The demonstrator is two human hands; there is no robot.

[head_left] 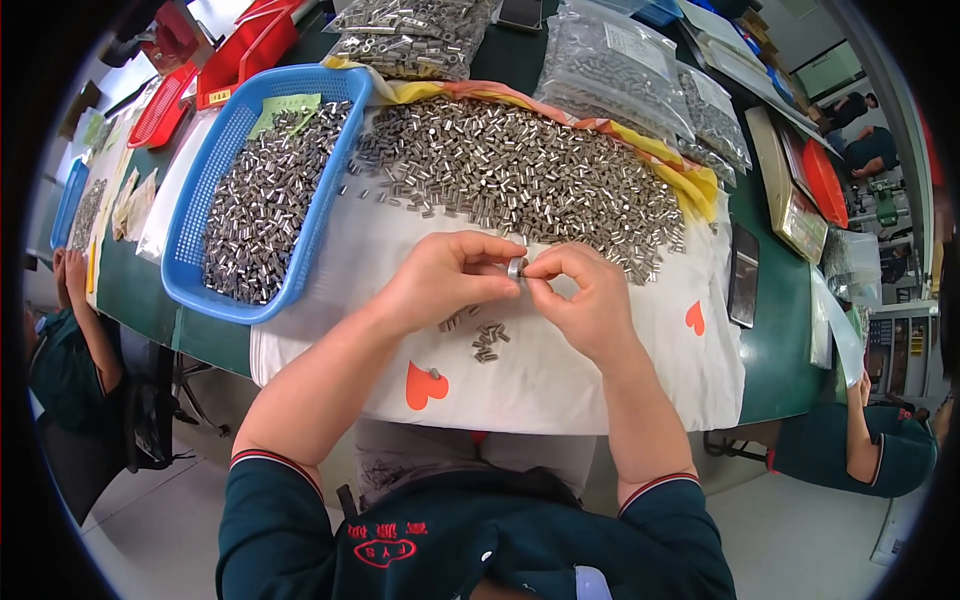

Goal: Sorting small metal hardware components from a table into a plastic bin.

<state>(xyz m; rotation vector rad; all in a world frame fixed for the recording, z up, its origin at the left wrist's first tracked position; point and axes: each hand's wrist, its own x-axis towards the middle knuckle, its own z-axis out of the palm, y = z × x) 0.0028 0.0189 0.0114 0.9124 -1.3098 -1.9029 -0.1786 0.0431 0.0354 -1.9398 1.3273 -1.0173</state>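
Note:
Over the white cloth (660, 375), my left hand (435, 280) is closed, pinching a small round metal piece (516, 267) between thumb and fingers. My right hand (592, 300) meets it from the right, thumb and forefinger pressed together at its side; whatever lies between those fingertips is too small to make out. Just beyond both hands spreads a wide heap of short silvery metal cylinders (510, 165). A few loose cylinders (488, 343) lie on the cloth below my hands, and a single one rests on a red heart print (426, 388).
At left stands a blue plastic basket (178, 250) full of similar cylinders. Bags of metal parts (405, 40) and more clear bags (615, 70) line the back. A dark phone-like slab (743, 275) lies at right. Co-workers sit on both sides.

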